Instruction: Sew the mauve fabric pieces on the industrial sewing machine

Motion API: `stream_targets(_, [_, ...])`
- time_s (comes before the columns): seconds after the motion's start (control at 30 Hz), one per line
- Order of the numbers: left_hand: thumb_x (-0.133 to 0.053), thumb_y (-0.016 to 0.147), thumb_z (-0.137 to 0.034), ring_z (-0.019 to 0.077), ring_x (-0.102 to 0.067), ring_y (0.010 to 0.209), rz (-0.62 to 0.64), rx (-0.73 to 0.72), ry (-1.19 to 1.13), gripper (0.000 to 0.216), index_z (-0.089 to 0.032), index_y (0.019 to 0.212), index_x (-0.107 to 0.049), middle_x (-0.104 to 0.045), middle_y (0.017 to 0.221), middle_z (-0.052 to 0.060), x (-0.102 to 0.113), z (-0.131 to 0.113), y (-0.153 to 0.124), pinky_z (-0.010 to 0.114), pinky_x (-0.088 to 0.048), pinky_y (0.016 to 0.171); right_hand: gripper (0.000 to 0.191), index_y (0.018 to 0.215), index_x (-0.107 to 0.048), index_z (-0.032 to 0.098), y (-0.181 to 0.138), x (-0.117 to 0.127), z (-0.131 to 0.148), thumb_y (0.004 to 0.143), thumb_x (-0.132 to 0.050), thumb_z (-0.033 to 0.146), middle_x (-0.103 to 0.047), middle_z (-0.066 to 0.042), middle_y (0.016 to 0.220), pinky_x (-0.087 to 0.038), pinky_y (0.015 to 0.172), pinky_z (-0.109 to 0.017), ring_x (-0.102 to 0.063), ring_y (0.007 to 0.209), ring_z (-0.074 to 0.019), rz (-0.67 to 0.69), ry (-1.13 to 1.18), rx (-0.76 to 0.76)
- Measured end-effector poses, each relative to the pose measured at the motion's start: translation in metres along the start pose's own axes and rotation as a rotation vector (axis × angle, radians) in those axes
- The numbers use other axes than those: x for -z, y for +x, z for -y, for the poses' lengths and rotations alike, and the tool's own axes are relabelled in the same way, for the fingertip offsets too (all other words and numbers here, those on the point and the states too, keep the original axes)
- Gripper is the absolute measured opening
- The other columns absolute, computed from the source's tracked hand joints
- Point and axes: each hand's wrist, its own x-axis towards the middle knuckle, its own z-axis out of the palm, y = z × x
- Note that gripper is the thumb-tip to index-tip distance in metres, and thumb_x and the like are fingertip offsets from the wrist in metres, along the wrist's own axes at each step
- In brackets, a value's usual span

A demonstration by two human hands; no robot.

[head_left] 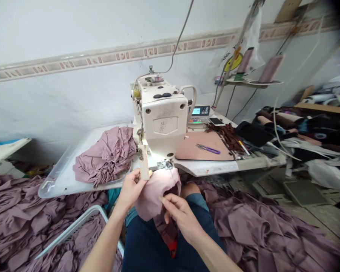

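Note:
A mauve-pink garment piece (pixel 151 194) hangs from the front of a white sewing machine (pixel 166 121), its upper edge by the metal needle plate (pixel 166 164). My left hand (pixel 132 189) grips the cloth's left side, just beside the machine's pale upright cover; some fingers are hidden behind it. With thumb and fingers closed, my right hand (pixel 177 213) pinches the fabric's lower right edge. Darker cloth and a red bit (pixel 172 248) hang below, over my lap.
A heap of mauve cloth (pixel 106 155) lies on the table's left. Purple thread snips (pixel 208 149) rest on a pinkish-brown mat (pixel 192 145) at right, near a control panel (pixel 198 113) and phone (pixel 217 121). A cloth-filled basket (pixel 73 224) stands at lower left; more cloth (pixel 260 226) lies right.

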Motion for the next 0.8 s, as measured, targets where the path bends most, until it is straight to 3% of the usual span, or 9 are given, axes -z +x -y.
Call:
stream_targets(0.17, [-0.073, 0.092, -0.066, 0.0105, -0.041, 0.053, 0.122, 0.182, -0.211, 0.049, -0.018, 0.082, -0.069, -0.051, 0.062, -0.005, -0.019, 0.025, -0.034, 0.022, -0.032, 0.05, 0.053, 0.085, -0.069, 0.02, -0.02, 0.025, 0.023, 0.078, -0.092, 0.068, -0.055, 0.004, 0.074, -0.043, 0.045, -0.019, -0.047, 0.058, -0.0103, -0.021, 0.106, -0.12])
stream_targets(0.23, [-0.074, 0.092, -0.066, 0.0089, -0.036, 0.047, 0.267, 0.247, -0.25, 0.049, -0.018, 0.083, -0.068, -0.047, 0.06, -0.006, -0.022, 0.031, -0.049, 0.022, -0.027, 0.046, 0.053, 0.086, -0.07, 0.02, -0.03, 0.034, 0.032, 0.078, -0.091, 0.068, -0.054, 0.005, 0.068, -0.036, 0.042, -0.019, -0.041, 0.052, -0.0092, -0.002, 0.0, -0.185])
stream_targets(0.33, [-0.082, 0.089, -0.057, 0.0115, -0.049, 0.057, 0.532, 0.16, -0.205, 0.045, -0.017, 0.074, -0.069, -0.057, 0.068, -0.001, -0.021, 0.033, -0.064, 0.023, -0.036, 0.054, 0.051, 0.075, -0.067, 0.019, -0.041, 0.044, 0.044, 0.079, -0.091, 0.064, -0.047, 0.007, 0.061, -0.028, 0.047, -0.022, -0.034, 0.052, -0.0086, -0.028, -0.269, -0.143])
stream_targets(0.4, [-0.083, 0.09, -0.051, 0.0146, -0.056, 0.069, 0.491, 0.074, -0.123, 0.042, -0.016, 0.07, -0.07, -0.064, 0.075, 0.003, -0.02, 0.033, -0.067, 0.025, -0.041, 0.063, 0.045, 0.069, -0.064, 0.019, -0.046, 0.046, 0.053, 0.08, -0.089, 0.054, -0.046, 0.007, 0.06, -0.027, 0.052, -0.024, -0.035, 0.055, -0.0103, -0.026, -0.47, -0.071])
stream_targets(0.5, [-0.079, 0.094, -0.052, 0.0172, -0.059, 0.074, 0.22, 0.08, -0.077, 0.036, -0.018, 0.084, -0.074, -0.067, 0.08, 0.004, -0.024, 0.035, -0.07, 0.025, -0.043, 0.066, 0.031, 0.063, -0.065, 0.019, -0.051, 0.04, 0.064, 0.081, -0.087, 0.033, -0.045, 0.007, 0.057, -0.024, 0.055, -0.027, -0.036, 0.056, -0.0112, 0.06, -0.812, -0.025])
stream_targets(0.53, [-0.077, 0.095, -0.053, 0.0178, -0.061, 0.076, 0.196, 0.098, -0.108, 0.035, -0.018, 0.092, -0.076, -0.07, 0.085, 0.005, -0.028, 0.035, -0.072, 0.026, -0.045, 0.066, 0.027, 0.063, -0.068, 0.02, -0.053, 0.035, 0.066, 0.081, -0.086, 0.027, -0.047, 0.007, 0.056, -0.024, 0.056, -0.028, -0.038, 0.056, -0.0116, 0.107, -0.927, -0.015])
stream_targets(0.6, [-0.069, 0.101, -0.059, 0.0178, -0.061, 0.076, 0.346, 0.141, -0.194, 0.041, -0.019, 0.1, -0.076, -0.072, 0.092, 0.007, -0.037, 0.035, -0.078, 0.026, -0.046, 0.066, 0.019, 0.066, -0.075, 0.021, -0.056, 0.026, 0.07, 0.079, -0.089, 0.02, -0.058, 0.005, 0.06, -0.026, 0.06, -0.028, -0.048, 0.06, -0.0132, 0.22, -1.115, 0.027])
stream_targets(0.73, [-0.056, 0.1, -0.078, 0.0128, -0.047, 0.06, 0.912, 0.249, -0.315, 0.065, -0.017, 0.083, -0.068, -0.06, 0.073, 0.002, -0.053, 0.04, -0.094, 0.024, -0.037, 0.055, 0.008, 0.085, -0.086, 0.026, -0.058, 0.021, 0.077, 0.082, -0.091, 0.02, -0.078, 0.001, 0.081, -0.037, 0.069, -0.027, -0.068, 0.077, -0.0189, 0.425, -1.211, 0.128])
stream_targets(0.8, [-0.056, 0.094, -0.086, 0.0113, -0.042, 0.054, 1.003, 0.314, -0.348, 0.071, -0.017, 0.08, -0.064, -0.049, 0.063, -0.003, -0.055, 0.043, -0.098, 0.024, -0.032, 0.052, 0.008, 0.091, -0.087, 0.027, -0.057, 0.027, 0.082, 0.085, -0.088, 0.022, -0.077, 0.0, 0.081, -0.041, 0.071, -0.026, -0.069, 0.078, -0.0191, 0.433, -1.174, 0.154])
